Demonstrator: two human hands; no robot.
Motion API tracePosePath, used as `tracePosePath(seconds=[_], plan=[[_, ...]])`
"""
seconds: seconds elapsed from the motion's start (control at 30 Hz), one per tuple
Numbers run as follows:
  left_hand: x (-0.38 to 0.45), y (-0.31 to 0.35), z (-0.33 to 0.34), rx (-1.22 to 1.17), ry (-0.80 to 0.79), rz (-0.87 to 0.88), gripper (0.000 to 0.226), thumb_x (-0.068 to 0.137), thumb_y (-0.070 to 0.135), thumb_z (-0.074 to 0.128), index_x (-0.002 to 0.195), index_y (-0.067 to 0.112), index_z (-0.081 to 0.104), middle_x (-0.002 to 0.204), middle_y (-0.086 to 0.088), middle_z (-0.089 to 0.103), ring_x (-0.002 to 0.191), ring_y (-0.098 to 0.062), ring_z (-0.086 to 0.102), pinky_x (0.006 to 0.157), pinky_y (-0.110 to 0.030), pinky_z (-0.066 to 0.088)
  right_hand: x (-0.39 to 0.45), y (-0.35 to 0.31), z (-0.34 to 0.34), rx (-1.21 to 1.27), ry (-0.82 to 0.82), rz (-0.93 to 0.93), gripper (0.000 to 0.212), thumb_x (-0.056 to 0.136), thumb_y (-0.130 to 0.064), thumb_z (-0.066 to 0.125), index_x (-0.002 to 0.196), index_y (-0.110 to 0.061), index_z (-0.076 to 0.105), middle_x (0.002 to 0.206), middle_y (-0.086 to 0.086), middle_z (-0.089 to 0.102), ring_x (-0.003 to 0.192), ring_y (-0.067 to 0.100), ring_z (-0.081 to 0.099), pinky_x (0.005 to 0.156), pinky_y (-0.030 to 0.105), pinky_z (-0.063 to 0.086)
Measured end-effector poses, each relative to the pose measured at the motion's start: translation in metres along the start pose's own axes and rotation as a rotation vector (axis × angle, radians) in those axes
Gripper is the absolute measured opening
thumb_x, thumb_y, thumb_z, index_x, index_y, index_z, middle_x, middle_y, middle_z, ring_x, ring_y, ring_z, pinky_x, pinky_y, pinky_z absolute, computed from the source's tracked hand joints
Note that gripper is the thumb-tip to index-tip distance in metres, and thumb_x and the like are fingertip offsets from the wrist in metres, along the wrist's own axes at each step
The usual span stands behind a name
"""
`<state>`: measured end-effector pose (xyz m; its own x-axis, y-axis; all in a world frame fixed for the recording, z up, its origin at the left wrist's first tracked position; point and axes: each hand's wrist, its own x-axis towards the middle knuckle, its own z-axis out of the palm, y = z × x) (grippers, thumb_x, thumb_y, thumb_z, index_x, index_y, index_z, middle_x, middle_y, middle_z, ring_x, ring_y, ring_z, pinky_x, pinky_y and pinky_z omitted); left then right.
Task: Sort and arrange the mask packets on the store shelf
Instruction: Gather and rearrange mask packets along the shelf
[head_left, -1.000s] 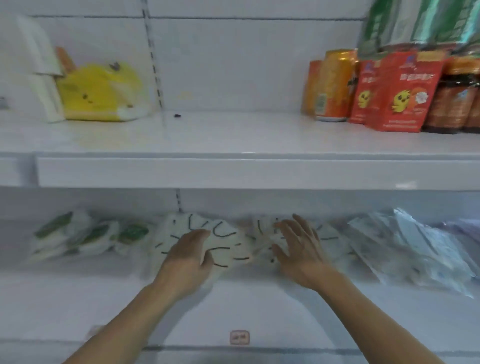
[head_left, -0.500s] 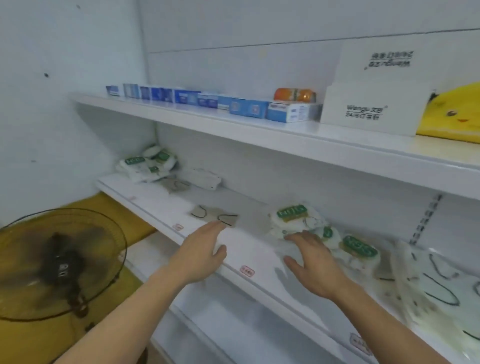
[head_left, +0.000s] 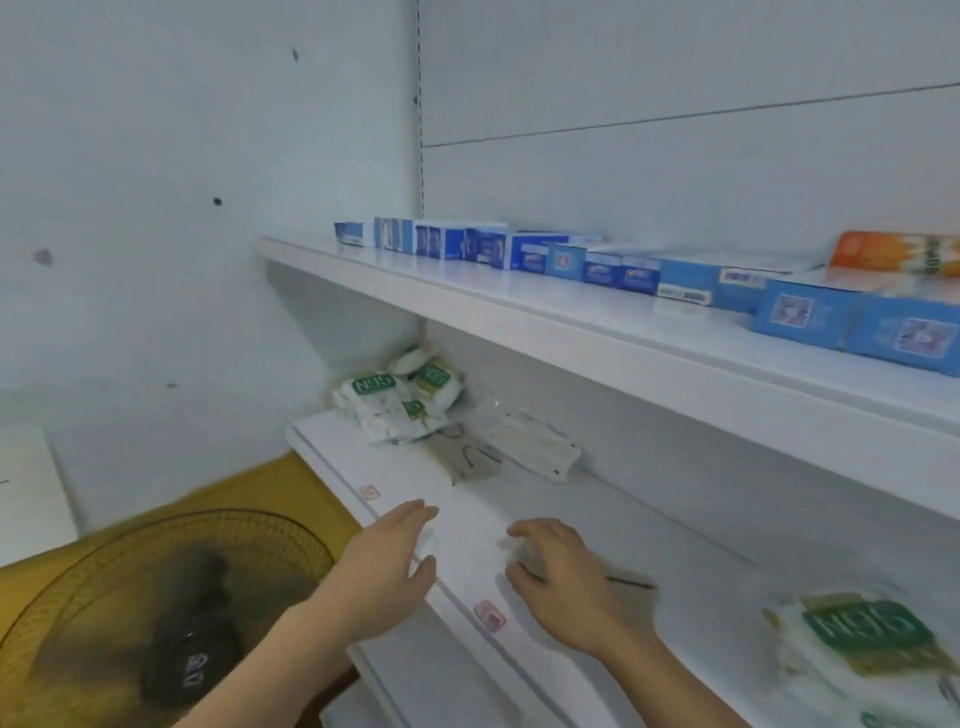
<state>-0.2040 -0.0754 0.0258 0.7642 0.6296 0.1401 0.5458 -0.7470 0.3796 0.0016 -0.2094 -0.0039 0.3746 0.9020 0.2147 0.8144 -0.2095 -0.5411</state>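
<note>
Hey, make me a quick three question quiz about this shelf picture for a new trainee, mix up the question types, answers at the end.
1. True or false: the left hand grips a mask packet.
2. Multiple choice: the N95 packets piled at the far end of the lower shelf lie (a) beside the side wall, (b) on the upper shelf, (c) on the fan.
3. Fill in: the row of boxes on the upper shelf is mostly the colour ____.

Key
1. False; its fingers are straight and hold nothing.
2. a.
3. Blue.
</note>
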Motion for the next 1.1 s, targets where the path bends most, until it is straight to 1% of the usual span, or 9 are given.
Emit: tracePosePath(seconds=[0.17,0.3,0.4,0.5,0.63,0.73,0.87,1.0,1.1], plan=[[0.07,-0.061,0.007,-0.032,-0.052,-0.021,0.059,0.105,0.038,0.045,0.159,0.026,0.024,0.166,0.008,0.022,0.152,-0.01,0.021,0.12,-0.023,0.017,0.066,-0.012,0.039,0.001,-0.044,0.052,0.038,0.097,-0.043,0.056,0.134,-0.041,0.049,0.139,-0.019,0.045,0.132,0.003,0.039,0.109,0.021,0.035],[0.132,-0.089,0.022,-0.064,-0.142,0.06,0.059,0.105,0.031,0.044,0.159,0.027,0.021,0.166,0.009,0.019,0.153,-0.011,0.02,0.123,-0.028,0.017,0.107,-0.009,0.046,-0.118,-0.099,0.201,0.056,0.09,-0.032,0.057,0.144,-0.036,0.041,0.149,-0.013,0.038,0.142,0.012,0.033,0.115,0.03,0.032],[0.183,-0.112,0.032,-0.066,-0.175,0.185,0.064,0.098,0.011,0.046,0.157,0.025,0.027,0.164,0.006,0.026,0.15,-0.013,0.026,0.12,-0.022,0.02,0.12,0.001,0.036,-0.167,-0.235,0.367,0.068,0.091,-0.022,0.054,0.153,-0.033,0.028,0.158,-0.01,0.024,0.149,0.015,0.016,0.119,0.036,0.02],[0.236,-0.125,0.033,-0.033,-0.194,0.358,0.07,0.092,0.0,0.046,0.157,0.02,0.03,0.162,-0.001,0.031,0.148,-0.019,0.032,0.119,-0.021,0.022,0.122,0.009,0.027,-0.163,-0.236,0.494,0.074,0.089,-0.015,0.052,0.153,-0.038,0.025,0.159,-0.012,0.022,0.149,0.014,0.014,0.121,0.04,0.017],[0.276,-0.118,0.046,-0.024,-0.306,0.626,0.068,0.083,-0.013,0.052,0.145,0.017,0.048,0.15,-0.004,0.045,0.133,-0.019,0.048,0.107,-0.017,0.038,0.102,0.016,0.022,-0.251,-0.237,0.721,0.066,0.092,-0.037,0.053,0.151,-0.043,0.024,0.16,-0.008,0.02,0.15,0.021,0.012,0.12,0.049,0.02],[0.276,-0.106,0.071,0.128,-0.283,0.721,0.072,0.08,-0.006,0.054,0.144,0.025,0.046,0.146,0.004,0.045,0.129,-0.022,0.046,0.105,-0.032,0.044,0.071,0.016,0.023,-0.334,-0.129,0.913,0.067,0.092,-0.052,0.053,0.151,-0.041,0.023,0.158,-0.006,0.023,0.147,0.025,0.02,0.116,0.051,0.028],[0.243,-0.06,0.092,0.065,-0.292,0.954,0.075,0.076,-0.009,0.049,0.141,0.028,0.049,0.144,0.008,0.048,0.129,-0.021,0.045,0.11,-0.038,0.038,0.04,0.013,0.022,-0.392,0.128,1.038,0.05,0.101,-0.036,0.046,0.149,-0.038,0.032,0.151,-0.011,0.038,0.14,0.017,0.036,0.108,0.039,0.034],[0.215,-0.04,0.099,-0.174,-0.357,1.159,0.067,0.072,-0.011,0.043,0.124,0.028,0.058,0.132,0.012,0.053,0.121,-0.014,0.047,0.099,-0.027,0.042,0.026,0.017,0.04,-0.374,0.382,1.023,0.041,0.096,-0.034,0.039,0.131,-0.026,0.06,0.13,-0.003,0.063,0.12,0.024,0.057,0.094,0.037,0.043],[0.212,-0.056,0.104,-0.494,-0.361,1.008,0.046,0.077,-0.003,0.039,0.104,0.024,0.065,0.135,0.015,0.051,0.126,-0.01,0.049,0.105,-0.015,0.036,0.028,0.021,0.054,-0.386,0.416,1.004,0.049,0.086,-0.037,0.04,0.129,-0.024,0.061,0.13,-0.002,0.063,0.122,0.029,0.057,0.098,0.047,0.047]])
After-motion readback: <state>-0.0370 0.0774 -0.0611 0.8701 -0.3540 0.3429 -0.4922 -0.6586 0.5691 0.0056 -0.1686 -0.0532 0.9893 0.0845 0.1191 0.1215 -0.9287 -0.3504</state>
